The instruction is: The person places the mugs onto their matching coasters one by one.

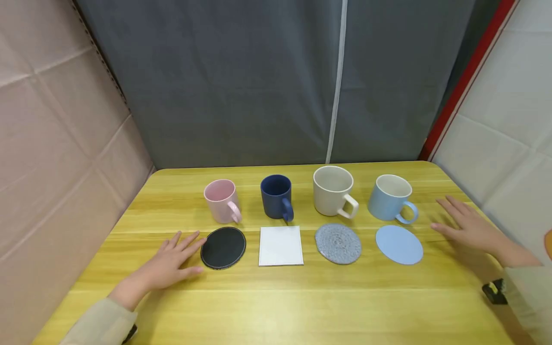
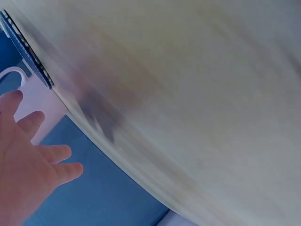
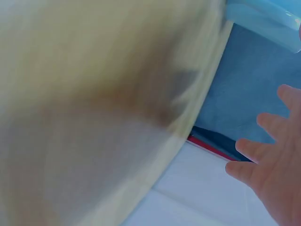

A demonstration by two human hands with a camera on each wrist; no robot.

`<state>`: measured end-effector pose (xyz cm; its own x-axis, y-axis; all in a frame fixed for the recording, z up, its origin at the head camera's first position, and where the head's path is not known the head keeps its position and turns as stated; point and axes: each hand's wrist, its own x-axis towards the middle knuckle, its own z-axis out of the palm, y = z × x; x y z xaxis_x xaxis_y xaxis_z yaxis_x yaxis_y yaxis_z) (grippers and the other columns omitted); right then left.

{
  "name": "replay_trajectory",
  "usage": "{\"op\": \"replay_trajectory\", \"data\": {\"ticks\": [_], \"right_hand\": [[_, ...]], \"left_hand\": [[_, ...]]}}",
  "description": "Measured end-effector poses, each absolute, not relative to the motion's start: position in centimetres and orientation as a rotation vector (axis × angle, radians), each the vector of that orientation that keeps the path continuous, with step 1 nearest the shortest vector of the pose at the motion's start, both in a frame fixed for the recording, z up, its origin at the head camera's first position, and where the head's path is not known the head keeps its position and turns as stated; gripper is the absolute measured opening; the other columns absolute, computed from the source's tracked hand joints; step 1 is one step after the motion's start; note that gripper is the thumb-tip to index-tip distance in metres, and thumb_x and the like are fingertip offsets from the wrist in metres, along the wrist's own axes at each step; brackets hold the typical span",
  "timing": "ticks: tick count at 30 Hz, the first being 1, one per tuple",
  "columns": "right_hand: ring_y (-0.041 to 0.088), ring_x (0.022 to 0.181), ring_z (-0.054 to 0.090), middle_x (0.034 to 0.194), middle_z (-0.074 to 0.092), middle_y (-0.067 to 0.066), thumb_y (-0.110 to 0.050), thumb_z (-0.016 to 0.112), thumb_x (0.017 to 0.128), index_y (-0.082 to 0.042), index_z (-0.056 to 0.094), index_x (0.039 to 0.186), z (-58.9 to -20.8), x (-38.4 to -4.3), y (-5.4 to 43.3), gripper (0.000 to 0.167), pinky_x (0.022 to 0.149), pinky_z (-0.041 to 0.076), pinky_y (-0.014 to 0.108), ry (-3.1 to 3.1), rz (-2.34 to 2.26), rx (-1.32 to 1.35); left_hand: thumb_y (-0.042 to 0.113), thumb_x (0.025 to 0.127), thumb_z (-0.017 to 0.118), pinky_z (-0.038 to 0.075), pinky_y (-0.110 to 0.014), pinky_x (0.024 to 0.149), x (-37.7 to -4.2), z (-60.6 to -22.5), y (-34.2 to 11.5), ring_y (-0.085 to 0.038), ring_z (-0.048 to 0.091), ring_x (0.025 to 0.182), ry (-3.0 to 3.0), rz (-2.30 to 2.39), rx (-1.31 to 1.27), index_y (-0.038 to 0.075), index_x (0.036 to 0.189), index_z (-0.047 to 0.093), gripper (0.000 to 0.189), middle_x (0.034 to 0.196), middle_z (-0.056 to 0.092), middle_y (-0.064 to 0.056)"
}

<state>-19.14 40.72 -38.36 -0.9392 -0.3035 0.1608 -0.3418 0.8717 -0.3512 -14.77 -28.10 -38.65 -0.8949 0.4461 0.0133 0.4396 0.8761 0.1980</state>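
My left hand, fingers spread, is at the left beside a round black coaster; its fingertips reach the coaster's edge, and contact cannot be told. Out to the right, my right hand has its fingers extended near the light blue mug and the round light blue coaster. Both hands hold nothing. A pink mug, a navy mug and a cream mug stand in the same row. Before them lie a white square coaster and a round grey woven coaster.
The wooden table ends at a grey curtain behind the mugs. White cloth walls flank it on the right, and a pinkish cloth wall on the left. All mug handles point toward the front right.
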Motion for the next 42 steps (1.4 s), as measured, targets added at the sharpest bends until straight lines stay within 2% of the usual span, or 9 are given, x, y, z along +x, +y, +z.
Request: {"op": "replay_trajectory", "data": {"ticks": [4,11,20,28,35,42], "right_hand": [[0.056,0.130,0.001,0.143,0.007,0.037,-0.028,0.056,0.090,0.003,0.016,0.144,-37.7,-19.2,40.3,0.074,0.103,-0.005,0.064,-2.946,0.592,0.520],[0.057,0.129,0.004,0.147,0.005,0.032,-0.031,0.057,0.089,0.001,0.017,0.144,-36.1,-19.8,39.1,0.075,0.098,0.007,0.070,-2.947,0.529,0.531],[0.055,0.130,0.007,0.148,0.007,0.031,-0.031,0.058,0.089,0.000,0.019,0.144,-34.4,-20.4,37.4,0.074,0.099,0.007,0.069,-2.927,0.529,0.586],[0.056,0.129,0.011,0.146,0.012,0.032,-0.031,0.059,0.088,0.001,0.023,0.142,-33.7,-20.8,36.6,0.072,0.100,0.009,0.068,-2.902,0.514,0.596],[0.054,0.130,0.012,0.145,0.013,0.032,-0.031,0.059,0.087,0.001,0.024,0.142,-33.1,-21.0,36.0,0.072,0.102,0.007,0.066,-2.892,0.500,0.620],[0.055,0.129,0.011,0.145,0.013,0.032,-0.034,0.057,0.088,0.001,0.022,0.143,-32.4,-21.2,35.0,0.073,0.097,0.013,0.070,-2.928,0.481,0.609]], "left_hand": [[0.050,0.085,0.056,0.016,-0.070,0.097,-14.4,-38.7,-27.7,-0.056,0.019,0.128,3.002,0.284,0.768,0.016,0.140,0.039,0.066,0.146,0.031,-0.014],[0.051,0.084,0.056,0.016,-0.068,0.099,-14.1,-38.9,-27.3,-0.053,0.017,0.130,2.978,0.310,0.756,0.020,0.140,0.040,0.066,0.146,0.032,-0.013],[0.054,0.085,0.051,0.014,-0.067,0.101,-13.6,-38.7,-26.8,-0.053,0.015,0.131,2.897,0.326,0.742,0.017,0.141,0.038,0.068,0.147,0.028,-0.017],[0.058,0.086,0.047,0.014,-0.068,0.100,-13.5,-38.6,-26.6,-0.052,0.016,0.131,2.844,0.302,0.732,0.018,0.141,0.037,0.069,0.148,0.026,-0.017],[0.057,0.086,0.047,0.019,-0.067,0.099,-13.6,-38.4,-26.4,-0.052,0.021,0.129,2.818,0.327,0.712,0.017,0.142,0.036,0.070,0.149,0.024,-0.018],[0.058,0.086,0.047,0.023,-0.066,0.098,-13.5,-38.5,-26.5,-0.053,0.022,0.128,2.805,0.340,0.720,0.018,0.141,0.037,0.069,0.148,0.024,-0.019]]}}
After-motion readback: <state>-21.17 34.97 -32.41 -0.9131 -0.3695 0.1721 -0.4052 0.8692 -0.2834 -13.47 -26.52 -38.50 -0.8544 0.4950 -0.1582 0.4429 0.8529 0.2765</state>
